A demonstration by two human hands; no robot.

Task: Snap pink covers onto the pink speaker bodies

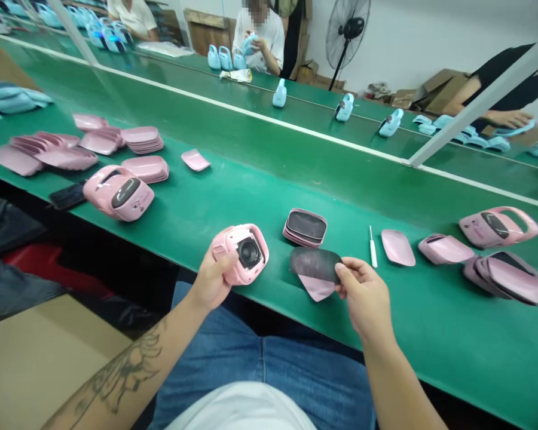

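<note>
Just before the stack of pink-rimmed dark covers (305, 227), the left hand (213, 278) clasped the seemingly light, rigid pink plastic speaker shell (241, 254) by its sides, the right hand (363, 292) pinching a thin, likely bendable dark oval grille (316, 263) by its edge.

The person wears blue jeans (269, 364) and a white top (246, 412), with forearms uncovered down to the bare left hand (213, 280) and right hand (365, 295), and a dark flower-and-leaf line tattoo (116, 373) along the left forearm (170, 334).
</note>
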